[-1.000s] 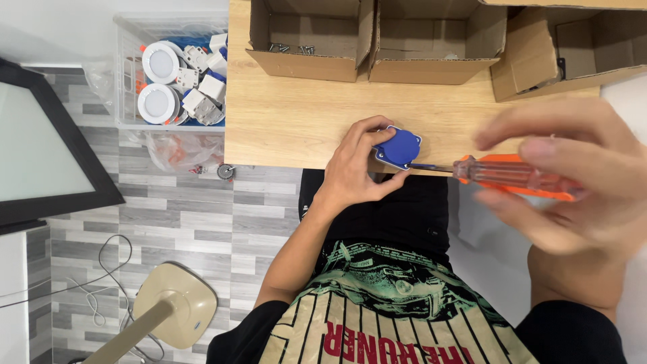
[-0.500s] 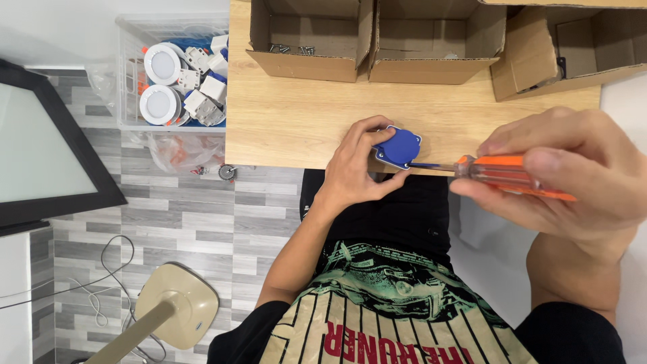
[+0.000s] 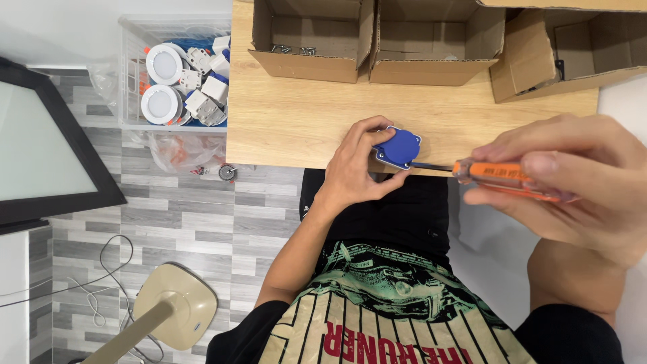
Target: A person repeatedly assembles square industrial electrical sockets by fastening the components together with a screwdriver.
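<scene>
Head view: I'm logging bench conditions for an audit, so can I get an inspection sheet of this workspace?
Surface: light wooden table, bare at its near part.
Job's things: small blue part held at the table's front edge; orange-handled screwdriver, its tip at the part.
Clutter: three open cardboard boxes along the back; the left one holds a few screws.
Hands: left hand grips the blue part; right hand grips the screwdriver.
Cables: thin cord on the floor, at left.
Surroundings: clear bin of round white fittings, grey plank floor, beige lamp base, black-framed panel.
</scene>
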